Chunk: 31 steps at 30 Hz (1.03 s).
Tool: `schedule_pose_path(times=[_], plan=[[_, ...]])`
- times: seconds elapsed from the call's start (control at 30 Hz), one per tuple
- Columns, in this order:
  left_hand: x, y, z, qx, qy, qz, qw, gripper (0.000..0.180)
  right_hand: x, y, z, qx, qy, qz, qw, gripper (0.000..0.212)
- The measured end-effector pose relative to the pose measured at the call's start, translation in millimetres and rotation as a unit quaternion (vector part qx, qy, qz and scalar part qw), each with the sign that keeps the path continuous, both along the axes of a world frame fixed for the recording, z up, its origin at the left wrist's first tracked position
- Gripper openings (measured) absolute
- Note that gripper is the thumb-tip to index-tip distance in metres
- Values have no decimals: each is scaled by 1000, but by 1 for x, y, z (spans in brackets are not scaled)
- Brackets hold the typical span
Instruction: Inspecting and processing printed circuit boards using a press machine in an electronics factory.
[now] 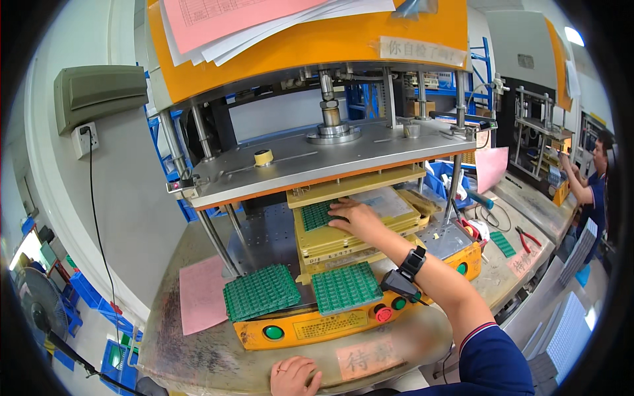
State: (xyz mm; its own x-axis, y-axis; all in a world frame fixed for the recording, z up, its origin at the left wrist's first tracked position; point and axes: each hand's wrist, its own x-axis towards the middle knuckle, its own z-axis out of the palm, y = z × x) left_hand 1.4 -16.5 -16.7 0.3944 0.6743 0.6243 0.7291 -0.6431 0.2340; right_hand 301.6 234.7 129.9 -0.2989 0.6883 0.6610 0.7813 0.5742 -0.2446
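My right hand (pixel 360 220) reaches under the press's raised plate, fingers spread over the right side of a green circuit board panel (pixel 316 216). That panel lies on a yellow fixture (pixel 323 243), and the hand covers part of it. At the table's front edge rests my left hand (pixel 295 377), holding nothing, fingers loosely curved and thumb apart. Between the hands, a stack of green panels (pixel 261 293) sits at the left of the press's front. Another pile of green panels (pixel 347 288) is to its right, below the fixture. My right wrist wears a black watch (pixel 413 262).
Overhead hangs the steel press plate (pixel 317 155), with posts at its corners. Green buttons (pixel 273 332) and a red button (pixel 382 313) line the orange front. Red-handled pliers (pixel 527 241) lie to the right. A co-worker (pixel 594 178) stands at another press.
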Motion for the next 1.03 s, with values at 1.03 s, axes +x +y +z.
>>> schedule_pose_path(times=[1.03], plan=[[4,22,8,-50,41,155,986,40,-29,-176,-33,-7,-239,66,969,35]])
